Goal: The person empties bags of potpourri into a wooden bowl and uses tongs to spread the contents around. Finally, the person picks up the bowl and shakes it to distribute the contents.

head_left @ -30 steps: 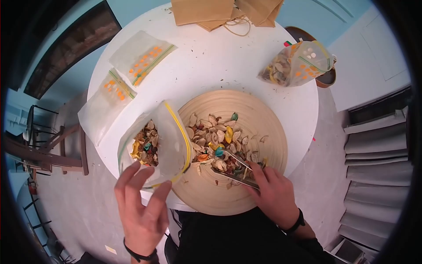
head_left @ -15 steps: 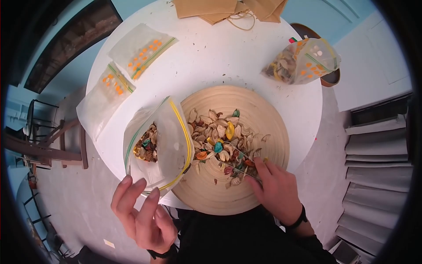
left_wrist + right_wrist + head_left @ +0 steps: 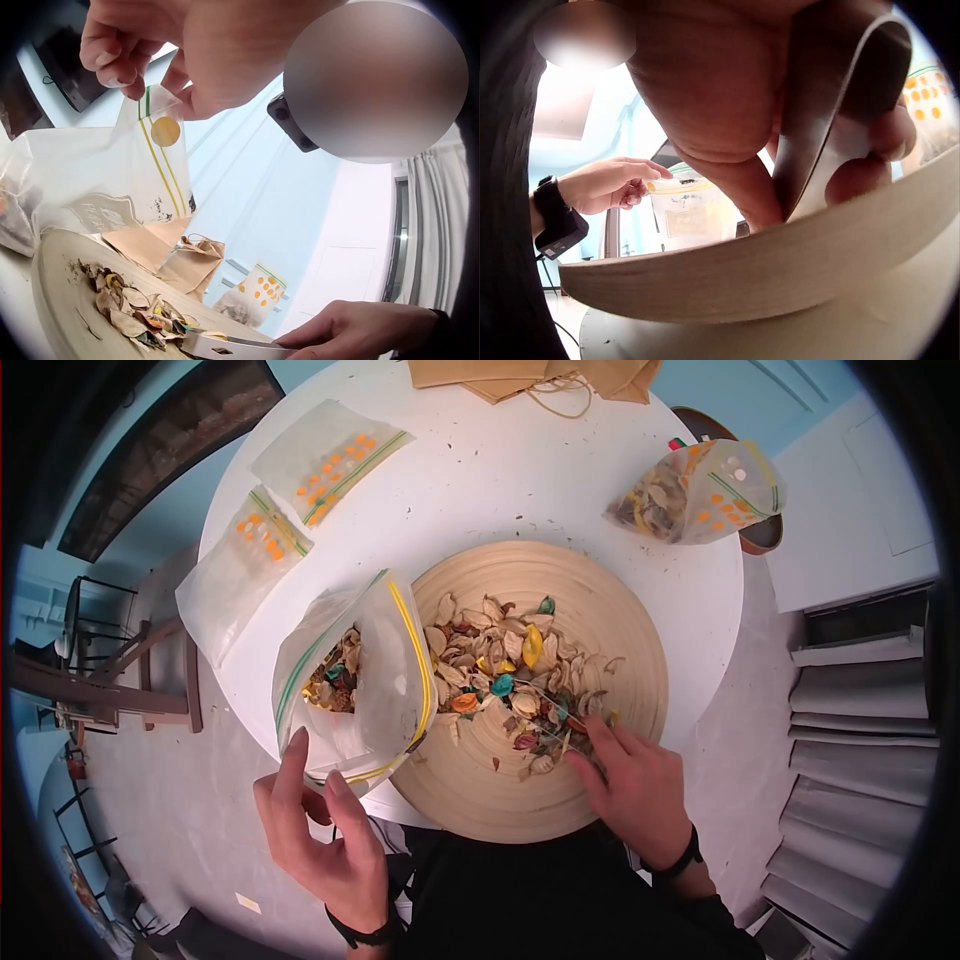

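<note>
In the head view, my left hand [image 3: 325, 840] pinches the near corner of an open clear zip bag [image 3: 405, 610] with dried petals inside. The left wrist view shows the bag's green and yellow zip strips [image 3: 154, 150] running up to the fingers. My right hand [image 3: 640, 785] grips metal tongs [image 3: 240, 348], their tips down among the potpourri [image 3: 490, 650] on a round wooden plate [image 3: 450, 800]. That heap mixes pale dried petals with yellow, green and orange ones. In the right wrist view the tongs' bent end [image 3: 889, 34] shows above the hand.
Two flat zip bags with orange dots, one nearer [image 3: 225, 585] and one farther [image 3: 300, 455], lie at the left of the white table [image 3: 470, 480]. A filled bag [image 3: 680, 495] stands at the right, near a brown tray [image 3: 765, 535]. Brown paper bags [image 3: 500, 375] lie at the back.
My left hand has come to the bag's near corner, and its fingers have drawn in there. The tongs' arms have moved closer together among the petals.
</note>
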`<state>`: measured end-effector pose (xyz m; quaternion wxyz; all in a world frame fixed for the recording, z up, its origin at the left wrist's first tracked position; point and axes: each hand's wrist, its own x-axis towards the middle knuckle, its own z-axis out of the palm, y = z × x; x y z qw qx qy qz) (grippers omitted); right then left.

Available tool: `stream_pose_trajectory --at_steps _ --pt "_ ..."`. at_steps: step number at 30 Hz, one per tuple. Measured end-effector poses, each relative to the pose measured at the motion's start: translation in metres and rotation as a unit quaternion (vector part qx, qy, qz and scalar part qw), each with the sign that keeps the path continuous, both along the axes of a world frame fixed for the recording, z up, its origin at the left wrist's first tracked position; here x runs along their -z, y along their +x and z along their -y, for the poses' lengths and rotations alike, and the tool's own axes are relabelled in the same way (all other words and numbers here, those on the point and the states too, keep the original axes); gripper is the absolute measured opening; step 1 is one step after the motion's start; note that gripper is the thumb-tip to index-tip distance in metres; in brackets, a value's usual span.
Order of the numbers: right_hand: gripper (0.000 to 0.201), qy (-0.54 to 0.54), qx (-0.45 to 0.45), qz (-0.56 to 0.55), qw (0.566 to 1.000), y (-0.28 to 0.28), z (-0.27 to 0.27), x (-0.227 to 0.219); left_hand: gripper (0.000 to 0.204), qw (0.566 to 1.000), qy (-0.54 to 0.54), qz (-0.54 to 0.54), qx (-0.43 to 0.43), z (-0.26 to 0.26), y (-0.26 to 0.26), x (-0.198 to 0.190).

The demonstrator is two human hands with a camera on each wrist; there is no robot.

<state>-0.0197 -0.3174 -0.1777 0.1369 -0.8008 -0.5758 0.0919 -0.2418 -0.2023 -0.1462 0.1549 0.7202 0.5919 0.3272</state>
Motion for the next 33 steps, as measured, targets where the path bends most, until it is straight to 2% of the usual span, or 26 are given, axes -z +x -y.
stream_pose_trajectory --at_steps 3,9,14,17,18,21,23,24,26,30,33 --pt "0.034 0.009 -0.001 -0.002 1.000 -0.001 0.002 0.001 0.035 1.000 0.016 -0.018 0.006 0.002 -0.002 0.004" --pt "0.032 0.024 0.008 -0.013 1.000 -0.003 0.004 0.001 0.037 0.998 -0.003 0.054 -0.017 0.005 -0.005 0.015" --pt "0.031 0.031 0.036 -0.001 0.999 0.002 0.009 -0.006 0.048 0.996 0.009 0.056 0.061 0.006 -0.002 0.014" --pt "0.031 0.056 0.034 0.005 0.998 0.003 0.007 -0.011 0.051 0.995 0.022 0.071 0.065 0.006 0.000 0.020" --pt "0.031 0.059 0.032 0.005 0.998 0.002 0.005 -0.018 0.049 0.996 -0.016 0.072 0.054 0.008 -0.001 0.016" --pt "0.031 0.053 0.019 -0.003 0.998 -0.003 -0.009 -0.040 0.050 0.995 -0.020 0.073 0.068 0.009 0.000 0.013" --pt "0.034 0.147 -0.087 0.022 0.985 -0.010 -0.028 -0.045 0.052 0.995 -0.013 0.072 0.066 0.011 0.002 0.015" --pt "0.034 0.152 -0.090 0.020 0.984 -0.015 -0.040 -0.048 0.052 0.994 -0.007 0.077 0.075 0.011 0.002 0.014" --pt "0.038 0.136 -0.166 0.041 0.976 -0.024 -0.060 -0.052 0.053 0.993 -0.010 0.087 0.081 0.012 0.003 0.010" --pt "0.040 0.133 -0.170 0.024 0.976 -0.029 -0.065 -0.053 0.055 0.993 0.015 0.081 0.087 0.006 -0.002 0.014" --pt "0.040 0.140 -0.141 0.017 0.980 -0.026 -0.058 -0.052 0.054 0.991 -0.010 0.099 0.088 0.005 0.005 0.014"
